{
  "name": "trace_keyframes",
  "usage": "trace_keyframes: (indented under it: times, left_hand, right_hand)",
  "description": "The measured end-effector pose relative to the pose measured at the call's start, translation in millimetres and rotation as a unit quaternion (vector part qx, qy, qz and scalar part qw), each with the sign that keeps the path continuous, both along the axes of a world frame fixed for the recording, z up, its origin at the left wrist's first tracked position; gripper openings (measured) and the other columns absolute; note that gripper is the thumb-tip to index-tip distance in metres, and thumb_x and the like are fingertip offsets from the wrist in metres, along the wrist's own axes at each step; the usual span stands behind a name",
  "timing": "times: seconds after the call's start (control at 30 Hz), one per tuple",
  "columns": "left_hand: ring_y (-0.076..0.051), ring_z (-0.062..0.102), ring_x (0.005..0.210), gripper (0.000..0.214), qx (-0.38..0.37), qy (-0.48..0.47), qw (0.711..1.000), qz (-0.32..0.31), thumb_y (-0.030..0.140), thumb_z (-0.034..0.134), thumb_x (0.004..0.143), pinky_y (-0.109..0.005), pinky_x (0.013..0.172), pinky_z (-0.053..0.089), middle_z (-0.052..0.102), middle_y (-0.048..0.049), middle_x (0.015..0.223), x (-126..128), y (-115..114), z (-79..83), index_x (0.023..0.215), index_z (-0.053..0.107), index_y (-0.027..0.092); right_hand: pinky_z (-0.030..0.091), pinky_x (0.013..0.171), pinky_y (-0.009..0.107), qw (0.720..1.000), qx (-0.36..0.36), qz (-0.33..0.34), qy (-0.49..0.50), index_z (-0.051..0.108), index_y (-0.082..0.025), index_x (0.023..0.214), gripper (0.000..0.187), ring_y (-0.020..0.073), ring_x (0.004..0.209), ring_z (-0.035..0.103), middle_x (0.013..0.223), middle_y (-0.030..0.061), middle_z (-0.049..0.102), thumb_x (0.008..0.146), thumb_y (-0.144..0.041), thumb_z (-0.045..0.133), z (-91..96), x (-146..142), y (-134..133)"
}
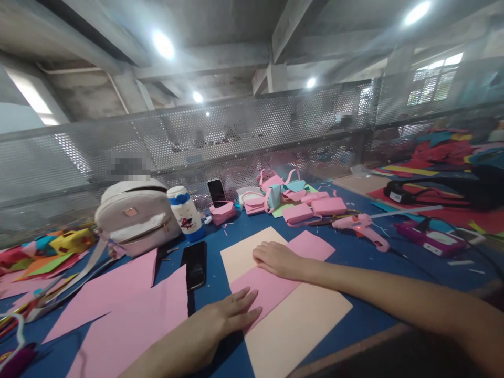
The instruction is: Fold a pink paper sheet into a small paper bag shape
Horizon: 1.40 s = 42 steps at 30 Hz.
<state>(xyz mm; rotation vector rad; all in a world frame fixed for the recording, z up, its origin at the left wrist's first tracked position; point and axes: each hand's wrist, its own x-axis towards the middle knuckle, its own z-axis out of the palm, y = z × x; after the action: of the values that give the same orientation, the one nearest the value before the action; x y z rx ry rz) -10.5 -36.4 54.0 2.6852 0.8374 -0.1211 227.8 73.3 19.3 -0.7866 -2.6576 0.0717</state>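
While our pink rectangular paper strip [271, 292] slanted lengthwise, near-left to far-right, near the front edge of the blue table [214, 281], our loosely spread left hand [223, 317] touched its near end, holding nothing; our curled right hand [279, 259] overlapped its far edge, grip unclear.

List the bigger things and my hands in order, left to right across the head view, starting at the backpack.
Pale backpack, white bottle with a blue base, left hand, right hand, pink glue gun, purple device.
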Motion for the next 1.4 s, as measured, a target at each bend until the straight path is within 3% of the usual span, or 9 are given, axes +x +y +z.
trace_keyframes:
  times: [0.23,0.37,0.5,0.6,0.7,0.93,1.1,1.23,1.4]
  left_hand:
    - [-0.023,0.025,0.143,0.099,-0.009,0.014,1.000,0.011,-0.012,0.038,0.064,-0.045,0.114,0.033,0.019,0.0045,0.158,-0.4,-21.5,15.9,0.149,0.027,0.039]
    - [-0.026,0.037,0.139,0.091,0.039,0.021,0.999,-0.026,-0.009,0.041,0.064,-0.045,0.111,0.039,0.040,-0.0017,0.151,10.6,-15.3,22.0,0.145,0.039,0.033]
    - [-0.025,0.057,0.117,0.070,0.087,0.010,0.995,-0.042,-0.004,0.038,0.080,-0.040,0.096,0.050,0.061,-0.0045,0.128,20.0,-11.4,22.9,0.137,0.049,0.034]
    - [-0.023,0.058,0.100,0.062,0.130,0.018,0.991,-0.017,0.000,0.038,0.086,-0.035,0.081,0.052,0.058,-0.0058,0.125,23.5,-9.7,17.1,0.134,0.050,0.036]
    - [-0.024,0.054,0.101,0.063,0.151,0.020,0.988,0.004,0.001,0.041,0.085,-0.034,0.080,0.051,0.055,-0.0070,0.125,29.5,-3.6,8.8,0.137,0.046,0.035]
    - [-0.023,0.059,0.077,0.047,0.226,0.071,0.971,-0.032,0.021,0.043,0.096,-0.034,0.063,0.051,0.060,-0.0077,0.096,68.2,21.3,-7.1,0.143,0.038,0.029]
    - [-0.026,0.064,0.077,0.047,0.263,0.126,0.956,-0.039,0.017,0.036,0.099,-0.036,0.061,0.053,0.065,-0.0111,0.093,98.0,30.0,-19.4,0.145,0.034,0.019]
    - [-0.028,0.064,0.084,0.045,0.252,0.081,0.963,-0.052,0.018,0.035,0.098,-0.038,0.064,0.054,0.063,-0.0146,0.101,106.9,34.0,-21.0,0.144,0.037,0.016]
    - [-0.025,0.062,0.084,0.045,0.218,0.013,0.975,-0.042,0.025,0.036,0.098,-0.037,0.070,0.052,0.062,-0.0119,0.102,110.3,38.4,-12.5,0.143,0.040,0.021]
  right_hand:
    - [0.035,0.073,0.030,1.000,-0.012,-0.004,0.001,0.054,-0.018,0.092,0.004,0.0194,0.084,0.053,0.091,0.0039,0.062,0.094,-0.021,0.054,-3.5,0.1,0.7]
    - [0.035,0.073,0.030,1.000,-0.014,-0.005,0.000,0.054,-0.018,0.091,0.005,0.0191,0.084,0.053,0.091,0.0039,0.063,0.095,-0.021,0.053,-2.8,0.1,-0.2]
    - [0.035,0.073,0.030,1.000,-0.014,-0.005,0.000,0.053,-0.018,0.091,0.005,0.0192,0.084,0.054,0.092,0.0044,0.063,0.095,-0.021,0.052,-2.2,0.5,-0.5]
    - [0.035,0.073,0.029,1.000,-0.014,-0.003,-0.001,0.053,-0.018,0.092,0.004,0.0190,0.085,0.054,0.092,0.0041,0.063,0.095,-0.021,0.053,-2.3,0.7,-0.1]
    - [0.036,0.072,0.030,1.000,-0.014,-0.002,-0.005,0.052,-0.018,0.093,0.003,0.0188,0.084,0.054,0.092,0.0036,0.063,0.095,-0.021,0.052,-2.6,0.8,0.1]
    - [0.039,0.071,0.031,0.999,-0.014,0.001,-0.044,0.053,-0.017,0.094,0.006,0.0196,0.084,0.055,0.094,0.0060,0.062,0.096,-0.020,0.049,-4.5,-2.7,6.8]
    - [0.038,0.065,0.031,0.994,-0.022,0.025,-0.100,0.054,-0.016,0.086,0.013,0.0197,0.077,0.053,0.086,0.0065,0.060,0.093,-0.010,0.046,-0.8,-10.1,11.5]
    - [0.036,0.060,0.029,0.991,-0.044,0.039,-0.118,0.054,-0.016,0.087,0.016,0.0177,0.070,0.050,0.084,0.0062,0.059,0.091,-0.007,0.041,8.2,-8.3,12.5]
    - [0.030,0.052,0.025,0.978,-0.112,0.099,-0.146,0.052,-0.019,0.087,0.006,0.0131,0.060,0.042,0.077,-0.0009,0.057,0.085,-0.014,0.051,23.5,-0.5,22.2]
